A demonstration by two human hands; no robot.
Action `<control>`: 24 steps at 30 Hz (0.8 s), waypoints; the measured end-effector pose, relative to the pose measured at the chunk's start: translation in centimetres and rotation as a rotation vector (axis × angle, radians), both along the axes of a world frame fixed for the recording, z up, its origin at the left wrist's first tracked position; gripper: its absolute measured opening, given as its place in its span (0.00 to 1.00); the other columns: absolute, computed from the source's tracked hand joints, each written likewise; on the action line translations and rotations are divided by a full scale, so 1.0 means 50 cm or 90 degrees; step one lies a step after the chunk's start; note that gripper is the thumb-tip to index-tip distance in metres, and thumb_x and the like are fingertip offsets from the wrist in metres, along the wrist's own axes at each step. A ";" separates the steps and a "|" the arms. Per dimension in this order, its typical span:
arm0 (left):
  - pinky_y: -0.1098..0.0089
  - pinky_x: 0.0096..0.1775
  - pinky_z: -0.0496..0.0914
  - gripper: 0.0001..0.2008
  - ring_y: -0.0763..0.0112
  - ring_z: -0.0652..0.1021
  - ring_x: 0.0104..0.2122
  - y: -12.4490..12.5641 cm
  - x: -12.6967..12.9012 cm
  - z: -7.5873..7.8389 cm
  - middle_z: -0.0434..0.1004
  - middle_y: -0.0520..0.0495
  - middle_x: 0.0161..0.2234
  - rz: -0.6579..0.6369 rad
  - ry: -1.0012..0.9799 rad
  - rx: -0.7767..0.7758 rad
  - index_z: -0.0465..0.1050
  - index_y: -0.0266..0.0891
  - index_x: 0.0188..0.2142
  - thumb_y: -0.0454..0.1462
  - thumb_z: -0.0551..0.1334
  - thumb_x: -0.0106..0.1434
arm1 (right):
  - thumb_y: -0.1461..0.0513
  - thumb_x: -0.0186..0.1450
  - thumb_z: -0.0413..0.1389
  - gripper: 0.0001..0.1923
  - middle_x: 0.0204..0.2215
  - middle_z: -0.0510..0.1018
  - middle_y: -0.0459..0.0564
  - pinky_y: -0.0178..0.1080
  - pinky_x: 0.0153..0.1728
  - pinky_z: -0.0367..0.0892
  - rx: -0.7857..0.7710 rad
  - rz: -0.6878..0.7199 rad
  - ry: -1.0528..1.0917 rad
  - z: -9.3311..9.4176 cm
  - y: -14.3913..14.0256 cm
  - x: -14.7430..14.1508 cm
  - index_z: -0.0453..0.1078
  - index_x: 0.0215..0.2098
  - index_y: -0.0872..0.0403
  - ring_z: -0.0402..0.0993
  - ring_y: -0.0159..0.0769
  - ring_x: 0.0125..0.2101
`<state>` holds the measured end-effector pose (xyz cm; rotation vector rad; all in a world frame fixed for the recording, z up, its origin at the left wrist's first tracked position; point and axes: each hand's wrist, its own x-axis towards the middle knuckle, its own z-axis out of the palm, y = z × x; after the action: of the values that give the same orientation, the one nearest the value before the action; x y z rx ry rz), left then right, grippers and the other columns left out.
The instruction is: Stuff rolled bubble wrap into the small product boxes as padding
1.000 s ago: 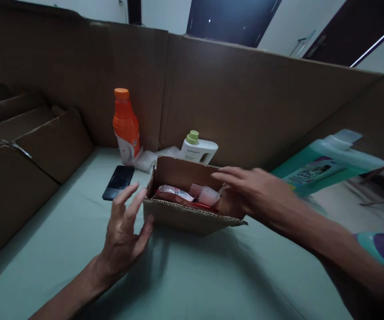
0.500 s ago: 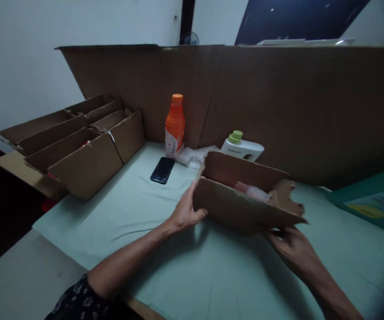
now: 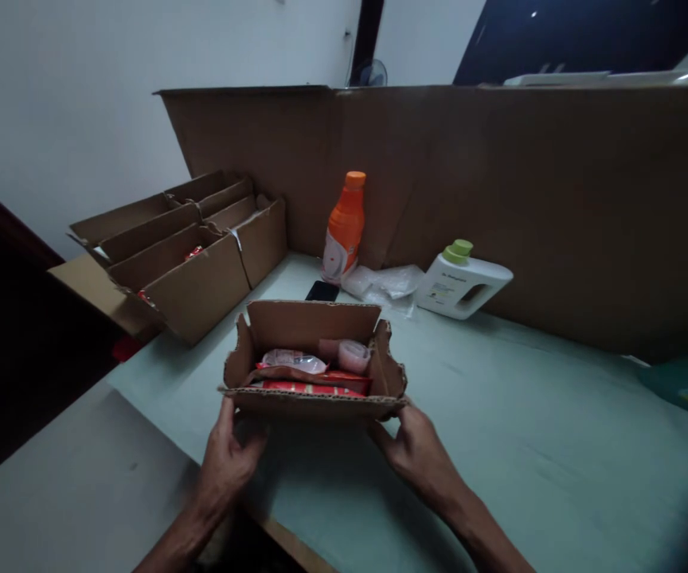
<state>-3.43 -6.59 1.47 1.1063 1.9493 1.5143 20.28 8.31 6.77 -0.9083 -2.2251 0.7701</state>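
Note:
A small open cardboard box [image 3: 314, 402] is held up over the near edge of the pale green table [image 3: 535, 454]. My left hand [image 3: 228, 458] grips its lower left corner and my right hand [image 3: 419, 454] grips its lower right corner. Inside lie a red packet [image 3: 311, 387], a clear plastic-wrapped item [image 3: 293, 360] and a small pink tub [image 3: 353, 355]. The box's flaps stand up, the right one with a ragged torn edge.
A row of open cardboard boxes [image 3: 192, 267] stands at the far left. An orange bottle [image 3: 345, 227], a black phone [image 3: 322, 291], crumpled clear plastic [image 3: 383, 282] and a white jug with a green cap [image 3: 462, 278] sit before a tall cardboard wall [image 3: 559, 207].
Both hands took hold of the small box and brought it toward me, from the table's middle to its near edge. The view swung left, showing the row of boxes.

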 end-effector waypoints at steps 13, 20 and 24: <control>0.52 0.57 0.71 0.34 0.48 0.76 0.55 0.027 -0.171 0.012 0.77 0.35 0.54 0.111 -0.049 -0.002 0.71 0.34 0.57 0.51 0.65 0.55 | 0.60 0.62 0.58 0.30 0.56 0.76 0.59 0.47 0.49 0.75 -0.085 0.099 -0.068 -0.096 -0.041 -0.060 0.64 0.63 0.53 0.78 0.47 0.50; 0.54 0.54 0.74 0.21 0.47 0.79 0.51 -0.096 -0.096 -0.048 0.83 0.43 0.43 -0.077 0.057 -0.125 0.79 0.41 0.47 0.46 0.67 0.54 | 0.63 0.58 0.60 0.15 0.40 0.80 0.54 0.44 0.42 0.73 -0.123 0.114 -0.046 -0.121 -0.055 -0.170 0.72 0.45 0.53 0.76 0.45 0.41; 0.56 0.45 0.77 0.19 0.51 0.81 0.40 0.026 -0.139 -0.028 0.82 0.44 0.36 0.005 0.110 -0.112 0.77 0.38 0.39 0.43 0.64 0.48 | 0.65 0.58 0.58 0.24 0.46 0.79 0.55 0.47 0.48 0.72 -0.162 0.106 0.050 -0.149 -0.014 -0.230 0.69 0.54 0.53 0.76 0.46 0.46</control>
<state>-10.38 -5.29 0.08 1.1863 2.1571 1.2586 8.79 7.62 -0.70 -0.8004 -2.1862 1.1660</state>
